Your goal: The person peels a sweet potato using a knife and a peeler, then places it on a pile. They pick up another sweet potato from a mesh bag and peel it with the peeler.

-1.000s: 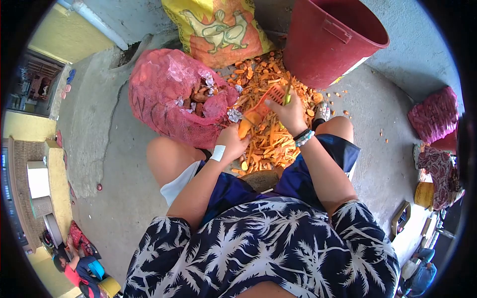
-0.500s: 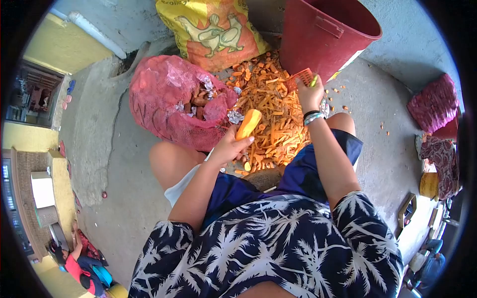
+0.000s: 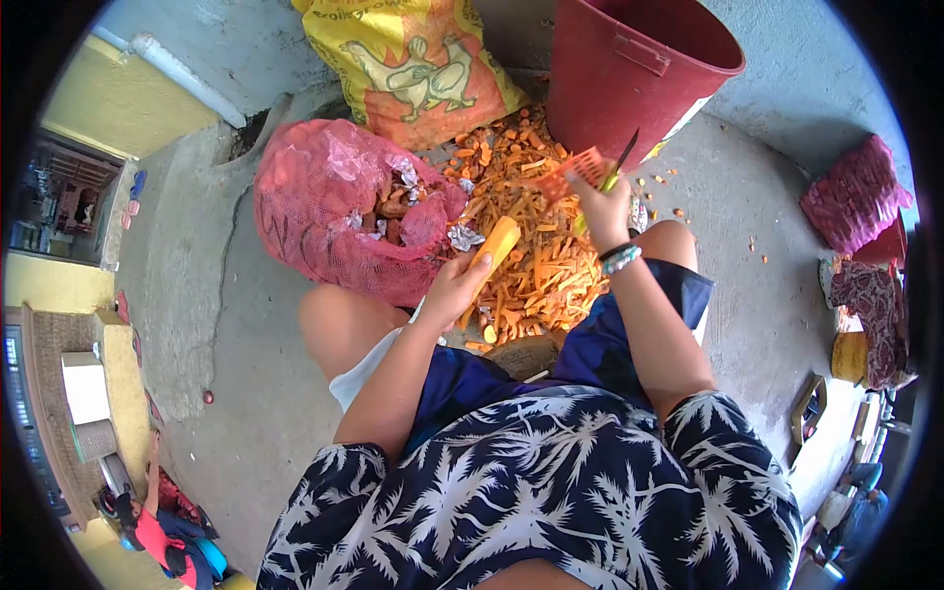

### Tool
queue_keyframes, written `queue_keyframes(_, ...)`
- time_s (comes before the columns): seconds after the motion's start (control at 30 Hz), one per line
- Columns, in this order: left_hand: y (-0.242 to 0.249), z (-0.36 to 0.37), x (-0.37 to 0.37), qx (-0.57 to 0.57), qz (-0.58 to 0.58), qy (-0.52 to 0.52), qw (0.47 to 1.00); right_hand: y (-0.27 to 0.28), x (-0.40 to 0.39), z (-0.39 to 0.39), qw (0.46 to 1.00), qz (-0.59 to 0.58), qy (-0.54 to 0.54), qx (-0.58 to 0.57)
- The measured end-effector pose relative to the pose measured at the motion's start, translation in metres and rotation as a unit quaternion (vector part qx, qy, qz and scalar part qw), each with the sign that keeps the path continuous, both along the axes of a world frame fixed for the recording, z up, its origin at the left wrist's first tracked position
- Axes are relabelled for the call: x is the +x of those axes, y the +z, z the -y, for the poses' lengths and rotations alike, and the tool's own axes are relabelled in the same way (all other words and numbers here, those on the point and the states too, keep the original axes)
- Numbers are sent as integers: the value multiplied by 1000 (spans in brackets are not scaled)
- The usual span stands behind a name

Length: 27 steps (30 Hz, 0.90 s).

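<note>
My left hand [image 3: 453,288] is closed around the lower part of a thick peeled carrot [image 3: 500,246], which tilts up and to the right over the peelings. In my right hand [image 3: 605,208] are a knife [image 3: 627,152] with a yellow-green handle, its dark blade pointing up, and a flat orange slotted plastic piece [image 3: 578,175]. Beneath both hands spreads a heap of orange peelings and cut ends [image 3: 541,280]. A pink mesh sack [image 3: 315,221] with brownish roots in its torn opening lies just left of the heap.
Behind the heap stand a yellow-and-orange feed sack [image 3: 413,79] and a tall dark red bin [image 3: 610,84]. A purple sack [image 3: 857,197] leans by the right wall. One person [image 3: 162,536] sits at the far lower left. Loose scraps dot the concrete floor [image 3: 728,187].
My right hand has come down and turned, so the knife blade now shows pointing up. The slotted piece has shifted left and lower. My left hand keeps its hold, nearly still.
</note>
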<state>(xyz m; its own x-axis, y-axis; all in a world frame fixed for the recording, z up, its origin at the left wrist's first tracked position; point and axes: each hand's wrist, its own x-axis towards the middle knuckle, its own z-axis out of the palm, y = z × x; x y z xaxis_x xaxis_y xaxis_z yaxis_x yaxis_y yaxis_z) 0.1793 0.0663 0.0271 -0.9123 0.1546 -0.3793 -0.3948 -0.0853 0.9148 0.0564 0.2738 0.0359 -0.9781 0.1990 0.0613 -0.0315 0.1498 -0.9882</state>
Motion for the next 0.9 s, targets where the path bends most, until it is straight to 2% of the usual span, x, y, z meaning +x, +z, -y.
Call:
queue_keyframes(0.03, -4, 2, -2, -21, -7, -5, 1000, 7, 12, 5, 990, 66, 66, -106)
queue_keyframes(0.07, -7, 4, -3, -22, -8, -3, 1000, -2, 17, 12, 988, 31, 86, -126)
queue_keyframes(0.13, -9, 4, -3, -95, -23, -23, 995, -16, 4, 7, 999, -35, -29, 21)
queue_keyframes(0.17, -8, 4, 0, -95, -21, -25, 995, -16, -7, -5, 978, -110, -117, 131)
queue_keyframes(0.2, -4, 4, 2, -86, -22, -19, 996, -12, -18, -15, 978, -91, -149, 112)
queue_keyframes(0.27, 0, 4, -1, -77, -28, -16, 997, -11, -26, -23, 988, -93, -121, 3)
queue_keyframes(0.33, 0, 3, 0, -19, -13, 32, 999, -7, -16, -17, 994, -40, -80, -67)
queue_keyframes(0.4, -1, 1, -2, -30, -42, 33, 998, -8, -5, -10, 996, 20, -56, -70)
queue_keyframes(0.47, -3, -1, -3, -58, -94, 27, 994, -12, -1, -3, 989, 48, -33, -133)
queue_keyframes(0.53, -11, -3, -5, -58, -67, 49, 995, -3, 8, 5, 991, 49, 0, -126)
queue_keyframes(0.63, -24, -2, -6, -114, -107, 62, 986, -1, 26, 23, 989, 46, 89, -107)
queue_keyframes(0.7, -36, 1, -10, -235, -168, 46, 956, -5, 38, 39, 990, 27, 104, -90)
queue_keyframes(0.77, -37, 1, -11, -242, -158, 36, 957, -4, 46, 50, 991, -46, 124, -19)
queue_keyframes(0.83, -29, -2, -9, -249, -148, 28, 957, 6, 47, 50, 993, -18, 112, 15)
queue_keyframes(0.87, -26, -4, -7, -338, -181, 35, 923, 9, 47, 50, 994, 11, 102, 50)
queue_keyframes(0.9, -25, -5, -5, -424, -213, 42, 879, 6, 46, 52, 996, 15, 88, 18)
